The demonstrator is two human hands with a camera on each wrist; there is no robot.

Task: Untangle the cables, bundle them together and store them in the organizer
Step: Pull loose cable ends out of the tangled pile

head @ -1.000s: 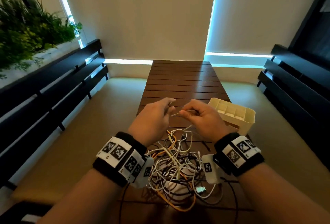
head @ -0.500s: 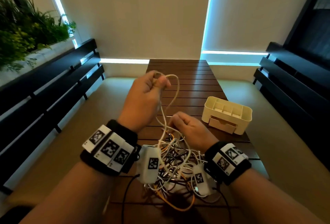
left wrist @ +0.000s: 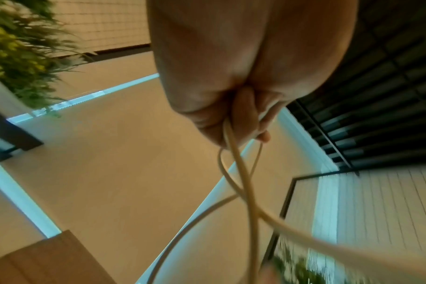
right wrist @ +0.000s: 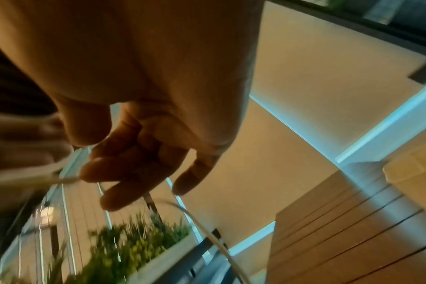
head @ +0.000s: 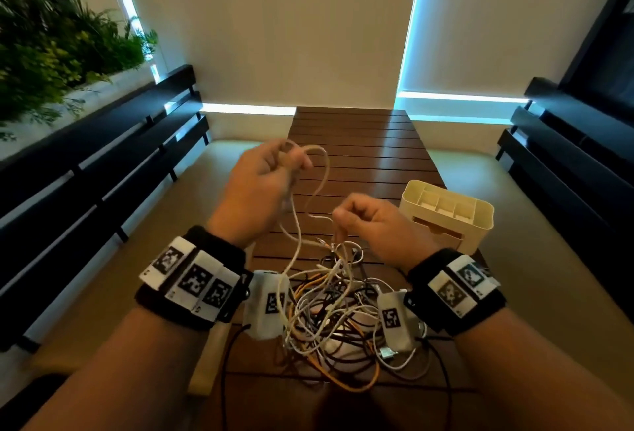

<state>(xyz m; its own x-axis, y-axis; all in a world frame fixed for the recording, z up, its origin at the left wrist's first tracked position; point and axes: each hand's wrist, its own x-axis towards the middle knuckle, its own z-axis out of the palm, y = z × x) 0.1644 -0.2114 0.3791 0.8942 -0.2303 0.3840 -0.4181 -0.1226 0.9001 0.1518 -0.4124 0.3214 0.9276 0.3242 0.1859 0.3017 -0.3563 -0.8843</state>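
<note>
A tangle of white, black and orange cables lies on the near end of the brown slatted table. My left hand is raised above it and grips a loop of a cream-white cable, seen close in the left wrist view as the cable running out of my fist. My right hand is lower, to the right, and pinches the same cable near its end. The cream organizer with open compartments stands just right of my right hand.
Dark slatted benches run along the left and right of the narrow table. A planter with green plants sits behind the left bench. Pale walls and blinds close off the far end.
My left hand rose from beside the right, lifting the cream cable out of the tangle into a loop. My right hand dropped, then came up slightly, keeping hold of the cable.
</note>
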